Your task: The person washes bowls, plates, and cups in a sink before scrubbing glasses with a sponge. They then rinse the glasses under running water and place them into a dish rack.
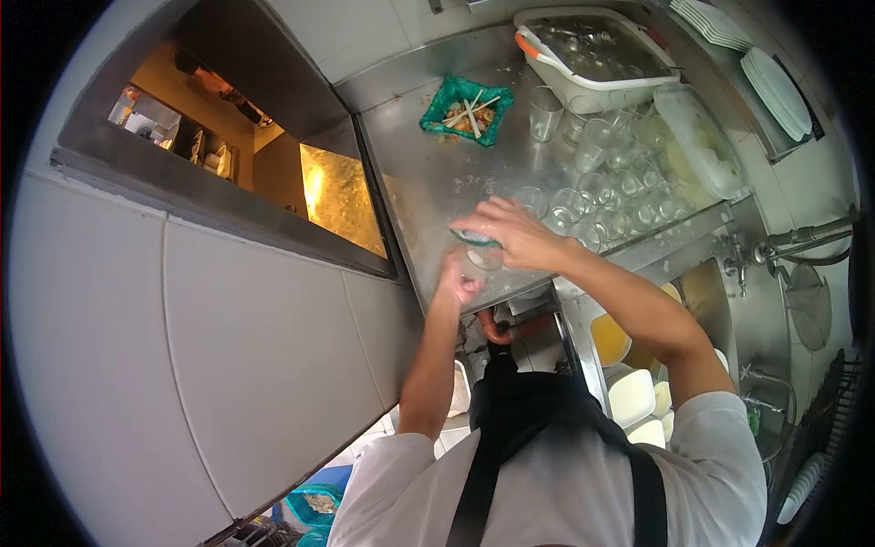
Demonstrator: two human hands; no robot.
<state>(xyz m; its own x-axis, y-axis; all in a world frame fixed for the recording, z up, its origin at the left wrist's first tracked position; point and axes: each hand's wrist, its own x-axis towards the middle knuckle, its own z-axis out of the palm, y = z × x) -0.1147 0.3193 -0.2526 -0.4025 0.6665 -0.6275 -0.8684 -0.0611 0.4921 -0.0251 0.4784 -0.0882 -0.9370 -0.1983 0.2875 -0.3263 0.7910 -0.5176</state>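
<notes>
Glass is held over the near end of the steel counter, clamped in the left hand; a sponge is gripped in the right hand and set against it; scrubbing appears to be in hand; steady hold and slow turning seem called for; more glasses are gathered far right; no brand, label or writing can be read.

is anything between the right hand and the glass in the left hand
Yes, a green-edged sponge: the right hand holds it against the glass. Nothing else visible stands between them; the other glasses stand farther off on the metal counter, clear of that gap.
</notes>
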